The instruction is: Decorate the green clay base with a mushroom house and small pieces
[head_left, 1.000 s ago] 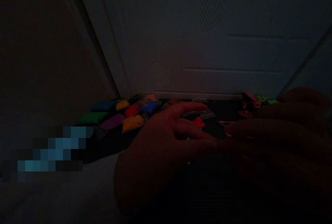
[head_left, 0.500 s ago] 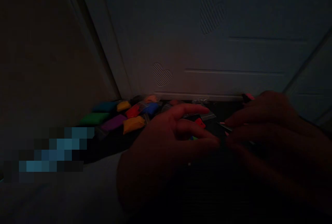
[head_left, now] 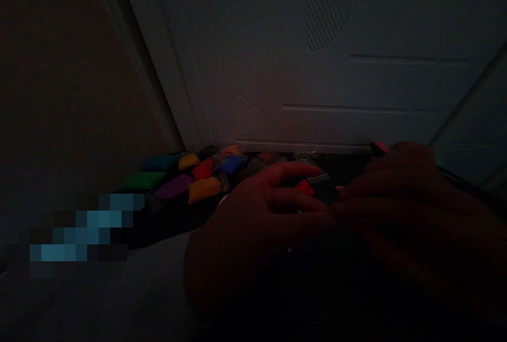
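Note:
The scene is very dark. My left hand (head_left: 249, 220) is at the middle, its thumb and a finger pinched together and the index finger stretched out above them. My right hand (head_left: 420, 205) meets it from the right, fingers bent towards the thumb. The fingertips of both hands come together; whatever is between them is too small and dark to make out. Just behind the left fingers lies a red piece (head_left: 304, 188), and a sliver of green (head_left: 300, 212) shows between them. A tiny pale crumb (head_left: 289, 250) rests on the dark surface below.
Several soft coloured packets lie at the back left, among them an orange-yellow packet (head_left: 203, 190), a purple packet (head_left: 173, 188), a green packet (head_left: 144, 180) and a blue packet (head_left: 229, 164). A clear bag (head_left: 319, 176) lies behind the hands. A pale panel with hearts (head_left: 273, 78) rises behind.
My right hand has moved left, so its fingertips now reach those of my left hand. The thin, light-edged item seen by the right fingers is now mostly hidden.

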A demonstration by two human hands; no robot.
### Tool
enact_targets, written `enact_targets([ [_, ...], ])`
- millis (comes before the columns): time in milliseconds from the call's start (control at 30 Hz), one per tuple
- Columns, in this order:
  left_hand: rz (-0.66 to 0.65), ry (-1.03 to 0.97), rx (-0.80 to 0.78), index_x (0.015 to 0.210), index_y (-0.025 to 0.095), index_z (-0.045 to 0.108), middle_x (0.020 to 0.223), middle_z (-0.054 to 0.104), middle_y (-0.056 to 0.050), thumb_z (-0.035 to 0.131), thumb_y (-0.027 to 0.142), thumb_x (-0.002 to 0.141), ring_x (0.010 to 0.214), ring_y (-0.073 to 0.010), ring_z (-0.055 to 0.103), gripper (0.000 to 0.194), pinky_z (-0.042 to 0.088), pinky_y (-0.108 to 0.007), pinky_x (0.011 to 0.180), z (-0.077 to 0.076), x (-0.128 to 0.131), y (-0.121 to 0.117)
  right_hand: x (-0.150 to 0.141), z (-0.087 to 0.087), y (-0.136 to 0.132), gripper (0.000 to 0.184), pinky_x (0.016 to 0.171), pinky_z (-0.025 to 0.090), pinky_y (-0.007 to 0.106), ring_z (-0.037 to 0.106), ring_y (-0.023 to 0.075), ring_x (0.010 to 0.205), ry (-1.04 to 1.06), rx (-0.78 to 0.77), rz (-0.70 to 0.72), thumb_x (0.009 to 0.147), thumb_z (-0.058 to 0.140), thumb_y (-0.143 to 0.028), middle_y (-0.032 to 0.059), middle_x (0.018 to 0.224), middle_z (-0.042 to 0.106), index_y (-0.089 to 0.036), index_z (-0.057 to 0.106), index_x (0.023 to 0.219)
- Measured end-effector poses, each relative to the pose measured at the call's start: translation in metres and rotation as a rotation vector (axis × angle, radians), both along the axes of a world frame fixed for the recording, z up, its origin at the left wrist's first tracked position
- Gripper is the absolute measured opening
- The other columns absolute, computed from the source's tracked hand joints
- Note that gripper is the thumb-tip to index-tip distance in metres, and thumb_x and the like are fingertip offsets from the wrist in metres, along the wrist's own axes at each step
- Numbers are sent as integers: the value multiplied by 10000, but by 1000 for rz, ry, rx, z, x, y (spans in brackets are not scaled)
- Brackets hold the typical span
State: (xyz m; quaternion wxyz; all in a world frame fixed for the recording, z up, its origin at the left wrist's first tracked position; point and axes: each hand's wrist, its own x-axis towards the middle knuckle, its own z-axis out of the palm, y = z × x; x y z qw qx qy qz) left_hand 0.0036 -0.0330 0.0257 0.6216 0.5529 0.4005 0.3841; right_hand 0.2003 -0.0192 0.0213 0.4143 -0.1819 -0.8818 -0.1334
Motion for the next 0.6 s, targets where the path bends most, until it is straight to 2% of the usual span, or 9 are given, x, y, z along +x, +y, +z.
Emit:
enact_targets([
  [100, 28, 8, -63, 1022, 270, 536, 702, 654, 77, 726, 175, 651, 650, -98, 594, 428, 424, -227, 630, 2, 1, 0, 1, 0, 2, 154, 801, 364, 435, 526, 164, 838, -16, -19, 6, 767, 560, -115, 23, 877, 612, -180, 625, 891],
  [333, 13, -100, 15, 1059, 277, 552, 744, 683, 48, 683, 152, 693, 667, -118, 610, 408, 417, -215, 585, -11, -2, 3, -3, -2, 2, 122, 821, 372, 432, 534, 154, 835, 29, -64, 1, 768, 580, -155, 27, 875, 611, -185, 621, 879],
  [600, -2, -75, -2, 1044, 311, 551, 752, 676, 81, 671, 151, 711, 652, -92, 603, 389, 411, -193, 576, -11, -2, 4, -1, -3, 2, 124, 794, 375, 409, 535, 150, 847, 4, -36, 29, 807, 551, -153, 21, 880, 615, -179, 630, 899],
])
